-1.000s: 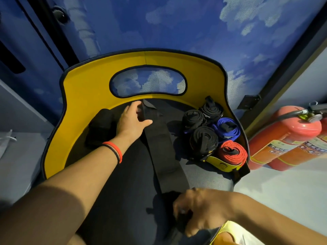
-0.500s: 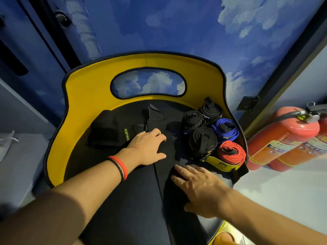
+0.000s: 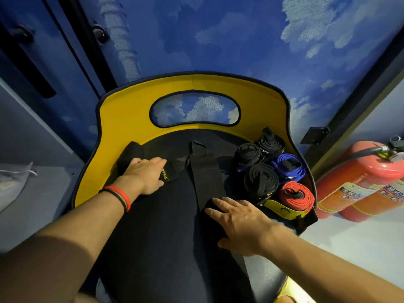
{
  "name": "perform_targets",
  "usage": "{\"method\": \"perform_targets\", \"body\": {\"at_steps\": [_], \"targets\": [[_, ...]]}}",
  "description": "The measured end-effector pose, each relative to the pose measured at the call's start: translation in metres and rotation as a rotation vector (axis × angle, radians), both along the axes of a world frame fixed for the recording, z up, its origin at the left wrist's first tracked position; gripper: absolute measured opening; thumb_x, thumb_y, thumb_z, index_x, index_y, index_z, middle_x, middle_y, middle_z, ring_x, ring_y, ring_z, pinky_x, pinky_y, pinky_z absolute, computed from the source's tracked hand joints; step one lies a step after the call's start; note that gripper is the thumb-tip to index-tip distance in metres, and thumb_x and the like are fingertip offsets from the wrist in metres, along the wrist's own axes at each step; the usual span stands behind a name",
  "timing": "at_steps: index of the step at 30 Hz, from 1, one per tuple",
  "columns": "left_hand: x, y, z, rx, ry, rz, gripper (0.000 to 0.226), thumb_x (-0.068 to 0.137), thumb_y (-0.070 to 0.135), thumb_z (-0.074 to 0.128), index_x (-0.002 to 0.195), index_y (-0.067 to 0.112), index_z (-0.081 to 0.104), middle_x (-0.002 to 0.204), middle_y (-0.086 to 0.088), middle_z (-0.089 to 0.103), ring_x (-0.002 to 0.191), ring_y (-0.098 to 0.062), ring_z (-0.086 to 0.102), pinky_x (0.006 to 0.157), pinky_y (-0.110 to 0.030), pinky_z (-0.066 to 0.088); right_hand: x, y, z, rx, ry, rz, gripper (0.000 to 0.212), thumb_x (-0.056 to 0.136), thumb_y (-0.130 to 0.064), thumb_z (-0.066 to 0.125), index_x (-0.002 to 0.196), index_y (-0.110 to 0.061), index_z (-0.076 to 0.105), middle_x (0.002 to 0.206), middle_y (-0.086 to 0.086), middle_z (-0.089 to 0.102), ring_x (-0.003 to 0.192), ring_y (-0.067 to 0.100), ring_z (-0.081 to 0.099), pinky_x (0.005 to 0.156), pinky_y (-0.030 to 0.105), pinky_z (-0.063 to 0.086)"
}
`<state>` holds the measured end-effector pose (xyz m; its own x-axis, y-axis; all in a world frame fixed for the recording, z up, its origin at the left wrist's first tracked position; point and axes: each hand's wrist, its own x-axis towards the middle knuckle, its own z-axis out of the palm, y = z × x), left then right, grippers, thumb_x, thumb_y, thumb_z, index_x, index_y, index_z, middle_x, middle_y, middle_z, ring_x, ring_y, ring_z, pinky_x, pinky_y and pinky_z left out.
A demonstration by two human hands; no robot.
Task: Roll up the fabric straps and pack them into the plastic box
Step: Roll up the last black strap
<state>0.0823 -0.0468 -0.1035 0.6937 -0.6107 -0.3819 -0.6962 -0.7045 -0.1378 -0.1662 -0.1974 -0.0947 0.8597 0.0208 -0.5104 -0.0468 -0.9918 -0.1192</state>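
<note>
We are logging change: left hand point(image 3: 146, 176) leaving strap point(image 3: 205, 171) since half second ago, now lying flat-fingered on bundle point(image 3: 131, 153) at seat point(image 3: 166, 237) left, gripping nothing. Right hand point(image 3: 238, 219), fingers near straight, pressing strap's near end. We are judging rolling about to start. Counting: three black rolls point(image 3: 261, 181), one blue roll point(image 3: 288, 169), one red roll point(image 3: 295, 196), clustered at seat right; one strap lying unrolled mid-seat; two extinguishers point(image 3: 358, 182). We are seeing no box.

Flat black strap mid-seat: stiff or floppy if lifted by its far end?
Probably floppy: the black strap lies flat on the seat, its far end creased and folded. It is likely light, and grippy rather than slippery, since it looks like woven fabric. The rolled end under the right hand could unroll if released.
</note>
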Motion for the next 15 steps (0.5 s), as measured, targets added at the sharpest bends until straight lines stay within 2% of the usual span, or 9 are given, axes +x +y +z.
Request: {"method": "perform_targets", "body": {"at_steps": [3, 6, 11, 13, 15], "targets": [[0.005, 0.012, 0.0, -0.112, 0.079, 0.119, 0.087, 0.083, 0.052, 0.078, 0.155, 0.024, 0.036, 0.143, -0.001, 0.051, 0.131, -0.027, 0.052, 0.107, -0.042, 0.044, 0.01, 0.004, -0.006, -0.044, 0.041, -0.003, 0.084, 0.099, -0.054, 0.051, 0.162, -0.032, 0.0, 0.17, 0.001, -0.011, 0.157, 0.023, -0.005, 0.125, 0.045, 0.009], [0.006, 0.025, 0.0, -0.245, 0.242, 0.288, 0.062, 0.079, 0.032, 0.086, 0.134, 0.02, 0.061, 0.106, 0.004, 0.069, 0.106, -0.021, 0.064, 0.093, -0.036, 0.052, 0.021, 0.008, -0.006, -0.045, 0.059, -0.021, 0.082, 0.101, -0.051, 0.05, 0.162, -0.032, -0.002, 0.169, -0.001, -0.016, 0.157, 0.023, -0.008, 0.124, 0.045, 0.01], [-0.004, 0.045, 0.0, -0.424, 0.363, 0.476, 0.031, 0.076, 0.01, 0.087, 0.1, 0.022, 0.072, 0.094, -0.003, 0.07, 0.087, -0.021, 0.067, 0.076, -0.03, 0.052, 0.032, 0.02, -0.013, -0.055, 0.037, -0.11, 0.082, 0.101, -0.048, 0.05, 0.162, -0.032, -0.002, 0.169, -0.001, -0.016, 0.157, 0.022, -0.008, 0.123, 0.044, 0.015], [-0.006, 0.052, 0.008, -0.54, 0.339, 0.518, 0.028, 0.077, 0.002, 0.082, 0.088, 0.025, 0.07, 0.088, -0.003, 0.068, 0.082, -0.021, 0.064, 0.071, -0.029, 0.05, 0.035, 0.023, -0.011, -0.051, 0.049, -0.129, 0.082, 0.1, -0.046, 0.051, 0.162, -0.03, 0.0, 0.17, -0.001, -0.015, 0.157, 0.023, -0.007, 0.123, 0.044, 0.014], [-0.006, 0.057, 0.02, -0.681, 0.285, 0.561, 0.032, 0.077, -0.002, 0.076, 0.091, 0.026, 0.071, 0.096, -0.001, 0.068, 0.091, -0.021, 0.063, 0.08, -0.031, 0.053, 0.038, 0.024, -0.009, -0.044, 0.052, -0.143, 0.083, 0.099, -0.045, 0.054, 0.163, -0.029, 0.004, 0.17, 0.001, -0.01, 0.157, 0.025, -0.003, 0.123, 0.044, 0.014]]}}
